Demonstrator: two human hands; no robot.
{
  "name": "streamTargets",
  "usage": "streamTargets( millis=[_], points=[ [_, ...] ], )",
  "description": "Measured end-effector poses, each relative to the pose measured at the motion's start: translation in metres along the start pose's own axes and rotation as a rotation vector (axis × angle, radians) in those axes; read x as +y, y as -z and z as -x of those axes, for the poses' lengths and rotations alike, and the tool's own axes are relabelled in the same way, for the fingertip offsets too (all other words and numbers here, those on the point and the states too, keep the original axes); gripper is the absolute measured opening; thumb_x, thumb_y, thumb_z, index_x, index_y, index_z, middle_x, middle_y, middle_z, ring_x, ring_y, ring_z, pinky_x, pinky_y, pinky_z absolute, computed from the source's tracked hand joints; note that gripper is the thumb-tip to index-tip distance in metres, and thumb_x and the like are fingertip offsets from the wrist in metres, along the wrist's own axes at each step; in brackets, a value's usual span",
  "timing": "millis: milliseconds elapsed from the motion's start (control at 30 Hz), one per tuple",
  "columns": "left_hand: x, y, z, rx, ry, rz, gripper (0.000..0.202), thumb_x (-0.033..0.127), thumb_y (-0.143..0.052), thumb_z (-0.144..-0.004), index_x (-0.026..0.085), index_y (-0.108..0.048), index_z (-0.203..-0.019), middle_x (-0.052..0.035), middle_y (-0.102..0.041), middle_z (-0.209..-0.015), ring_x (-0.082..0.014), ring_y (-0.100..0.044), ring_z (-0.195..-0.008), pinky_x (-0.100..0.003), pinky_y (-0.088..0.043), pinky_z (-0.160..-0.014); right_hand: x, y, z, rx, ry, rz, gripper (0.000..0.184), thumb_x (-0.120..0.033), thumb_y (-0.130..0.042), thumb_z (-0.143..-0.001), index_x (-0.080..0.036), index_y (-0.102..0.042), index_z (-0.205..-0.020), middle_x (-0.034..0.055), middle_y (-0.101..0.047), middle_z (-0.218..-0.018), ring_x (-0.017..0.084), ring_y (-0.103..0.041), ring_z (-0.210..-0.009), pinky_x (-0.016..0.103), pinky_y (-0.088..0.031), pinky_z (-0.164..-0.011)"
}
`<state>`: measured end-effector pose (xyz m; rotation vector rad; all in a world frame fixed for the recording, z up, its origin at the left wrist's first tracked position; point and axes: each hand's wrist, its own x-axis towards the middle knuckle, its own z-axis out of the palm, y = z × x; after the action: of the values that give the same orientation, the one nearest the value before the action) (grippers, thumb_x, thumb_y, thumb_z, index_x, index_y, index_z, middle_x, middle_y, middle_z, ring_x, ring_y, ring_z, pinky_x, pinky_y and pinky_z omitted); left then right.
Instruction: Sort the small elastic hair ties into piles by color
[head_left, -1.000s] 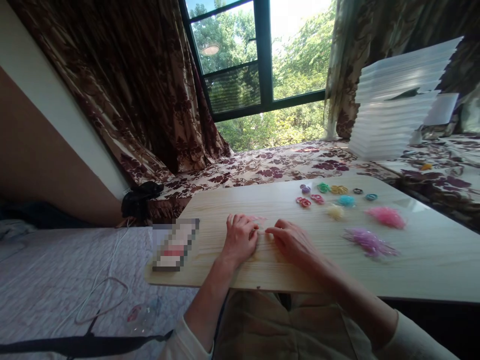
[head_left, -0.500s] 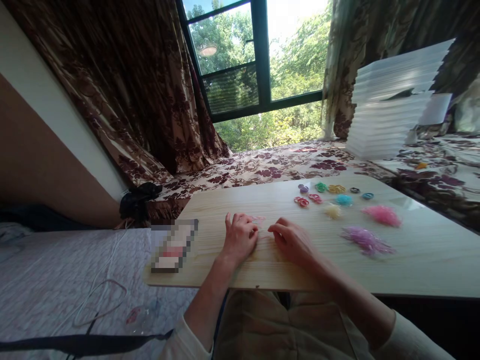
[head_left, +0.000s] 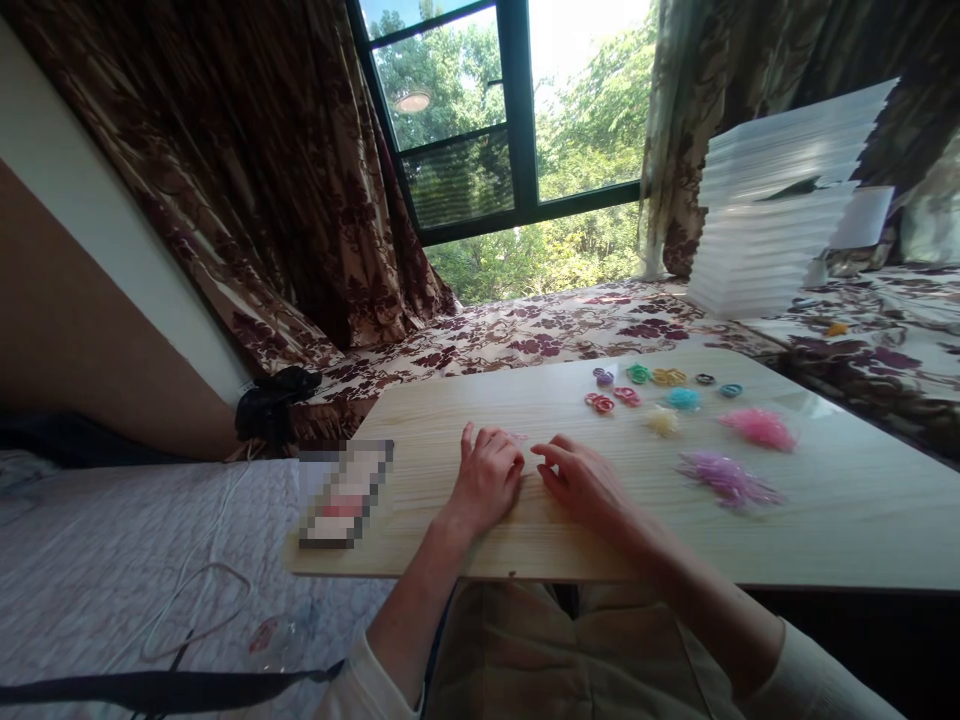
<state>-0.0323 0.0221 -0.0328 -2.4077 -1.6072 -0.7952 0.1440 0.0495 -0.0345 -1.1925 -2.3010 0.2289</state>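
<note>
Just left of the table's middle, my left hand [head_left: 489, 476] rests with its fingers curled and the thumb side drawn in. Whatever it pinches is too small to make out. A few thin pink strands [head_left: 519, 436] lie on the wood just beyond its fingertips. Facing it across a narrow gap is my right hand [head_left: 581, 485], low over the tabletop, its fingertips a little apart with nothing visible between them. A bundle of thin purple strands [head_left: 727, 480] lies to the right of this hand, with a pink bundle [head_left: 761, 429] behind it.
Pale-yellow [head_left: 663, 421] and blue [head_left: 683, 398] piles sit near several small coloured rings [head_left: 670, 376] at the table's back. A pixelated flat object [head_left: 346, 495] lies at the left end. Stacked white translucent trays [head_left: 772, 215] stand on the floral-covered ledge [head_left: 540, 325].
My right hand's fingertips have spread slightly from a closer pinch. My left hand has shifted a little to the right and curled more. The view has moved slightly.
</note>
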Motion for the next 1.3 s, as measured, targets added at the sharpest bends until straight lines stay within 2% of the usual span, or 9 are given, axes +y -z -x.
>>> streamTargets(
  millis=[167, 333, 433, 533, 700, 800, 1067, 1200, 1300],
  points=[
    [0.003, 0.001, -0.001, 0.025, -0.049, 0.041, 0.017, 0.022, -0.047, -0.095, 0.024, -0.062, -0.088, -0.0011, -0.069, -0.102, -0.0192, -0.053, -0.114, -0.05, -0.017, -0.117, 0.001, 0.001, 0.0, 0.005, 0.018, -0.017, 0.026, -0.024, -0.049, -0.092, -0.023, -0.069, -0.109, 0.0048, -0.066, -0.095, 0.015, -0.062, -0.081, 0.026, -0.043, -0.074],
    [0.003, 0.002, -0.001, 0.08, -0.01, 0.04, 0.015, 0.02, -0.049, -0.094, 0.024, -0.061, -0.087, -0.0007, -0.07, -0.104, -0.0188, -0.054, -0.113, -0.049, -0.017, -0.117, 0.0, 0.002, -0.001, 0.037, 0.016, -0.032, 0.026, -0.025, -0.045, -0.094, -0.021, -0.07, -0.088, 0.0037, -0.065, -0.087, 0.014, -0.06, -0.077, 0.025, -0.041, -0.07],
    [0.0, 0.002, 0.0, 0.128, 0.022, 0.035, 0.013, 0.018, -0.05, -0.093, 0.024, -0.061, -0.088, -0.0005, -0.07, -0.101, -0.0194, -0.055, -0.11, -0.049, -0.019, -0.115, 0.002, 0.011, -0.001, 0.073, -0.001, -0.028, 0.029, -0.026, -0.042, -0.094, -0.021, -0.069, -0.086, 0.0035, -0.066, -0.085, 0.013, -0.059, -0.072, 0.024, -0.042, -0.067],
    [-0.004, 0.0, 0.002, 0.175, 0.054, 0.037, 0.015, 0.017, -0.049, -0.092, 0.024, -0.062, -0.089, -0.0015, -0.07, -0.099, -0.021, -0.056, -0.108, -0.051, -0.022, -0.113, 0.02, 0.036, 0.0, 0.102, -0.03, 0.007, 0.029, -0.029, -0.044, -0.094, -0.021, -0.07, -0.088, 0.0042, -0.068, -0.088, 0.014, -0.061, -0.073, 0.025, -0.043, -0.068],
    [-0.007, -0.002, 0.002, 0.21, 0.078, 0.05, 0.018, 0.014, -0.049, -0.09, 0.024, -0.064, -0.091, -0.0024, -0.071, -0.097, -0.0226, -0.056, -0.109, -0.052, -0.023, -0.113, 0.079, 0.096, 0.002, 0.129, -0.213, 0.173, 0.026, -0.03, -0.047, -0.093, -0.019, -0.071, -0.093, 0.0076, -0.07, -0.095, 0.019, -0.064, -0.084, 0.029, -0.045, -0.07],
    [-0.007, -0.004, 0.002, 0.212, 0.08, 0.048, 0.019, 0.013, -0.049, -0.089, 0.024, -0.064, -0.091, -0.0025, -0.071, -0.096, -0.0229, -0.056, -0.108, -0.052, -0.024, -0.113, 0.108, 0.116, 0.001, 0.069, -0.315, 0.266, 0.02, -0.03, -0.053, -0.094, -0.017, -0.068, -0.093, 0.0052, -0.068, -0.094, 0.017, -0.063, -0.085, 0.032, -0.049, -0.075],
    [-0.012, -0.005, 0.004, 0.203, 0.095, 0.051, 0.017, 0.012, -0.053, -0.086, 0.024, -0.065, -0.085, -0.0023, -0.071, -0.092, -0.0237, -0.056, -0.106, -0.052, -0.025, -0.111, 0.124, 0.111, -0.004, -0.03, -0.379, 0.347, 0.026, -0.038, -0.058, -0.094, -0.017, -0.063, -0.109, 0.0047, -0.065, -0.108, 0.016, -0.063, -0.092, 0.037, -0.054, -0.082],
    [-0.013, -0.003, 0.004, 0.189, 0.126, 0.048, 0.016, 0.013, -0.053, -0.085, 0.024, -0.065, -0.083, -0.0033, -0.07, -0.09, -0.0248, -0.056, -0.105, -0.054, -0.025, -0.111, 0.108, 0.108, 0.001, 0.06, -0.322, 0.301, 0.022, -0.031, -0.053, -0.095, -0.017, -0.066, -0.107, 0.0075, -0.067, -0.106, 0.018, -0.063, -0.091, 0.036, -0.051, -0.081],
    [-0.012, -0.001, 0.003, 0.153, 0.133, 0.037, 0.016, 0.012, -0.054, -0.083, 0.024, -0.066, -0.083, -0.0033, -0.07, -0.091, -0.0242, -0.056, -0.105, -0.054, -0.027, -0.109, 0.081, 0.087, 0.004, 0.08, -0.215, 0.195, 0.027, -0.027, -0.048, -0.092, -0.018, -0.071, -0.103, 0.0093, -0.071, -0.098, 0.02, -0.064, -0.082, 0.031, -0.047, -0.071]
  ],
)
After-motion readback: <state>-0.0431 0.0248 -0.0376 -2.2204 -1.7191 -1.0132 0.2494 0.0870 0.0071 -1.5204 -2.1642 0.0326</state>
